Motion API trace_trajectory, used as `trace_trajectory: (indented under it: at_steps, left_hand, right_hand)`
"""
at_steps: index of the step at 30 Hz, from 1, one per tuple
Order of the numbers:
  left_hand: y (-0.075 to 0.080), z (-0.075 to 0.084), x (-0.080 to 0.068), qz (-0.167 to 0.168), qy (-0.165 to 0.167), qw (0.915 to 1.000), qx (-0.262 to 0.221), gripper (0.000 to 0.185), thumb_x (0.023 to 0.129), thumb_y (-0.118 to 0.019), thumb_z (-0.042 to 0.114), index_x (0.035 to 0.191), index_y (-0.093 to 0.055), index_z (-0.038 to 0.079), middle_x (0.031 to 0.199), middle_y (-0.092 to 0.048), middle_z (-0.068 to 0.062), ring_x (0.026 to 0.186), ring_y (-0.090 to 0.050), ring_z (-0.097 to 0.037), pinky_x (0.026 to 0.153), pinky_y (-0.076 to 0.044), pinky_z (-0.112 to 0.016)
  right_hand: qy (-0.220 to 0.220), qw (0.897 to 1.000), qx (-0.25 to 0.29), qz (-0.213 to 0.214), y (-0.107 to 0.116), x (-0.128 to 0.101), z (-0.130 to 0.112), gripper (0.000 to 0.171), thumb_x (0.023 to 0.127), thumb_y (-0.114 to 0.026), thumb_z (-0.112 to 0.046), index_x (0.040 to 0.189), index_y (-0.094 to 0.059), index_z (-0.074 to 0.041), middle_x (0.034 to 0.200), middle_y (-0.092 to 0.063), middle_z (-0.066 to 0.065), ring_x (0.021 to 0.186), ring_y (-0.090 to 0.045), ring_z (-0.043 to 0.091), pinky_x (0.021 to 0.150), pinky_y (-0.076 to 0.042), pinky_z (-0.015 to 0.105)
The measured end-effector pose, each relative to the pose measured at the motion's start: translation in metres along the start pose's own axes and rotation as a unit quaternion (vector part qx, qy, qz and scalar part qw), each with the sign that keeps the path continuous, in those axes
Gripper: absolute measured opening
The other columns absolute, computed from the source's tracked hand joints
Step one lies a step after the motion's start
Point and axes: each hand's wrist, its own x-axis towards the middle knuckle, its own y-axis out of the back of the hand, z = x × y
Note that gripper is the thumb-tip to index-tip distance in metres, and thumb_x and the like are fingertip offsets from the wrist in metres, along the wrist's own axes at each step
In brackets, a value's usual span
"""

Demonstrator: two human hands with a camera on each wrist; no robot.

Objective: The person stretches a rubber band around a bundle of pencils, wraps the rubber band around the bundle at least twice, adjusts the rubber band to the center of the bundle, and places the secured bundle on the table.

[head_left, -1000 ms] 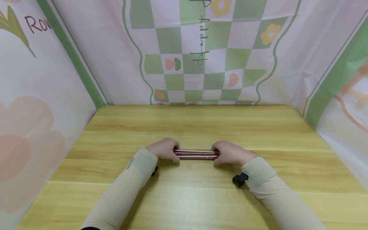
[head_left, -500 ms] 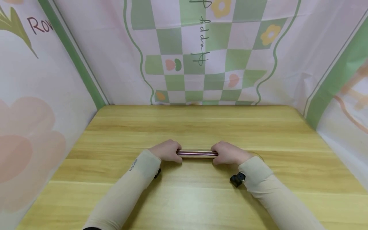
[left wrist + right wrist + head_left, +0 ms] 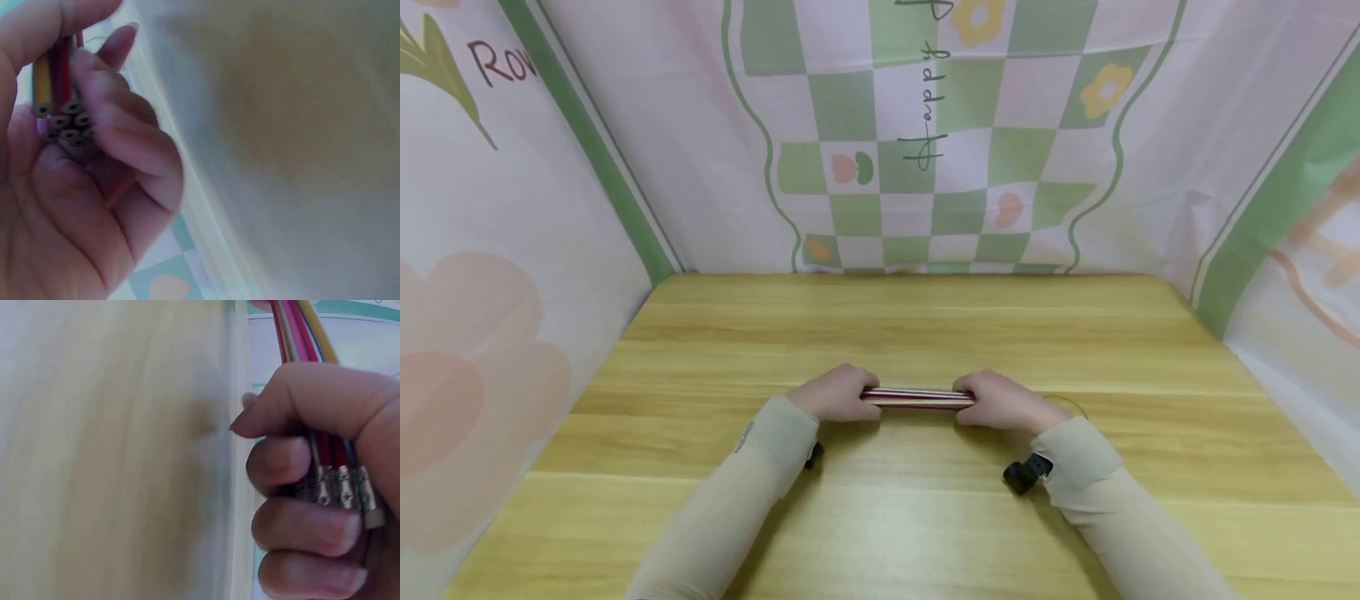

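Observation:
Both hands hold a bundle of pencils (image 3: pixel 917 399) sideways between them, close over the middle of the table. Red, pink and yellow barrels show. My left hand (image 3: pixel 838 393) grips one end; in the left wrist view the flat pencil ends (image 3: pixel 61 122), each with a dark lead core, sit within the curled fingers (image 3: pixel 134 140). At the other end my right hand (image 3: pixel 1000 400) wraps its fingers round the bundle. Metal ferrules (image 3: pixel 345 487) show between thumb and fingers in the right wrist view, with one pale eraser tip below them.
A thin brownish loop (image 3: pixel 1070 403) lies on the wooden table (image 3: pixel 910 517) beside the right wrist. Printed cloth (image 3: pixel 955 212) hangs along the table's back edge and both sides. A small black camera (image 3: pixel 1026 473) juts out under the right wrist.
The pencils, more spread a second ago, now sit tighter together, and different colours face up. The left hand has shifted slightly to the right. Both hands keep their grip.

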Motion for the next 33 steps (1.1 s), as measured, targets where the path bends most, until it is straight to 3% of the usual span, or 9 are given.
trace_trajectory:
  at_steps: [5, 12, 19, 28, 33]
  left_hand:
    - [-0.001, 0.003, -0.002, 0.027, -0.016, 0.9976, -0.062, 0.028, 0.085, -0.078, 0.035, 0.076, -0.061, 0.015, 0.062, -0.044, 0.008, 0.057, -0.037, -0.007, 0.056, -0.034, -0.022]
    - [-0.005, 0.008, -0.003, 0.054, -0.025, 0.9869, -0.150, 0.021, 0.082, -0.081, 0.040, 0.087, -0.072, 0.022, 0.070, -0.058, 0.010, 0.062, -0.043, -0.004, 0.058, -0.037, -0.021]
    - [-0.008, 0.015, -0.005, 0.080, -0.029, 0.9781, -0.190, 0.020, 0.081, -0.082, 0.034, 0.095, -0.075, 0.021, 0.080, -0.066, 0.009, 0.067, -0.048, -0.004, 0.061, -0.041, -0.022]
    - [-0.010, 0.027, -0.008, 0.086, -0.030, 0.9755, -0.200, 0.021, 0.082, -0.082, 0.030, 0.097, -0.075, 0.017, 0.080, -0.065, 0.009, 0.065, -0.048, -0.004, 0.059, -0.040, -0.020]
    - [-0.013, 0.030, -0.008, 0.074, -0.015, 0.9645, -0.253, 0.031, 0.083, -0.081, 0.032, 0.112, -0.074, 0.022, 0.077, -0.066, 0.004, 0.048, -0.042, -0.008, 0.045, -0.040, -0.024]
  right_hand:
    - [-0.005, 1.000, 0.025, 0.012, 0.003, -0.005, 0.000, 0.008, 0.078, -0.069, -0.009, 0.081, -0.062, -0.011, 0.070, -0.054, -0.004, 0.062, -0.044, 0.011, 0.059, -0.037, 0.025]
    - [0.000, 0.999, 0.034, 0.028, 0.006, -0.012, -0.002, 0.007, 0.077, -0.069, -0.008, 0.081, -0.063, -0.011, 0.071, -0.055, -0.004, 0.063, -0.044, 0.011, 0.060, -0.037, 0.025]
    - [-0.003, 0.999, 0.043, 0.030, 0.009, -0.019, -0.004, 0.006, 0.082, -0.072, -0.009, 0.084, -0.066, -0.011, 0.078, -0.061, -0.002, 0.065, -0.046, 0.012, 0.062, -0.038, 0.026]
    - [0.002, 0.999, 0.017, 0.041, 0.008, -0.022, -0.004, 0.010, 0.082, -0.073, -0.010, 0.080, -0.064, -0.014, 0.071, -0.058, -0.006, 0.061, -0.044, 0.009, 0.058, -0.038, 0.025]
    - [0.007, 0.998, 0.023, 0.050, 0.008, -0.023, -0.003, 0.010, 0.081, -0.074, -0.010, 0.079, -0.065, -0.013, 0.070, -0.058, -0.006, 0.060, -0.044, 0.009, 0.057, -0.038, 0.025]
